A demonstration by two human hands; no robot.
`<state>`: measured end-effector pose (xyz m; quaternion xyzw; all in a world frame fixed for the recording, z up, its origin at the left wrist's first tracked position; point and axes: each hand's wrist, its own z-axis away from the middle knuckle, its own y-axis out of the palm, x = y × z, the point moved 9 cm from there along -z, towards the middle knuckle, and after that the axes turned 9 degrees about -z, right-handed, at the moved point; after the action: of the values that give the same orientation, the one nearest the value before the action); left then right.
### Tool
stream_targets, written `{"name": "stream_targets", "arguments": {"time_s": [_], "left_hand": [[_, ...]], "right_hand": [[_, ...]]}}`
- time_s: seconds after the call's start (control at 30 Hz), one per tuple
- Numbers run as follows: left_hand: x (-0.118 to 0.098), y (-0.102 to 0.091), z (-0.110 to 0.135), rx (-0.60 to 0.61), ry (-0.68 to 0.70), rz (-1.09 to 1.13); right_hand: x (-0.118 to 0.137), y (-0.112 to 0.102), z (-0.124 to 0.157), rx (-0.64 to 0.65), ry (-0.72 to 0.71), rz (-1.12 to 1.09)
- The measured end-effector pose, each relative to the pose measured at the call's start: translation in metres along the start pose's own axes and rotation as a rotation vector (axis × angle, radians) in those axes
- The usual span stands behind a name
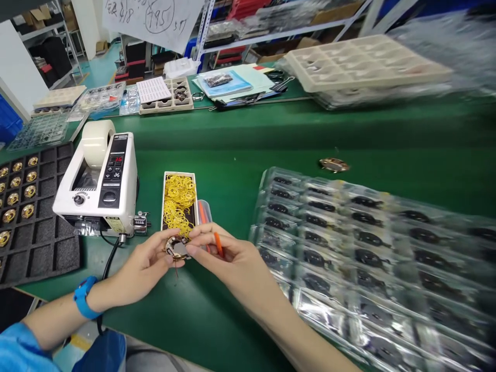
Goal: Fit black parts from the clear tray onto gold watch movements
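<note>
My left hand, with a blue band on its wrist, pinches a round gold-rimmed part by its edge. The part resembles a small watch case with a silvery inside, and a thin reddish wire hangs below it. My right hand has its thumb and fingertips at the part's right side. A slim orange tool sticks out between the right fingers; its tip is hidden. Just beyond both hands lies a white box filled with thin yellow rings. Beside the box is a small transparent container with something orange in it.
A white tape dispenser stands left of the box. A black foam tray with gold round parts lies far left. Transparent blister trays holding dark parts cover the right. Another round part rests behind them. A beige tray sits at the back.
</note>
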<state>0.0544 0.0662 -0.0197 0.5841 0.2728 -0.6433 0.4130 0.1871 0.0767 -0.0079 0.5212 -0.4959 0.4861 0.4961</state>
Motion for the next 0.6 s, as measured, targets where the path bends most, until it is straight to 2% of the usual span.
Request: {"name": "stream_targets", "arguments": {"time_s": [0.4, 0.6], "left_hand": [[-0.0019, 0.0059, 0.0000, 0.039, 0.016, -0.017], [-0.0002, 0.0073, 0.0007, 0.040, 0.020, 0.010]], "right_hand": [[0.0042, 0.0058, 0.0021, -0.031, -0.017, 0.029], [0.0062, 0.0051, 0.0061, -0.098, -0.028, 0.054]]}}
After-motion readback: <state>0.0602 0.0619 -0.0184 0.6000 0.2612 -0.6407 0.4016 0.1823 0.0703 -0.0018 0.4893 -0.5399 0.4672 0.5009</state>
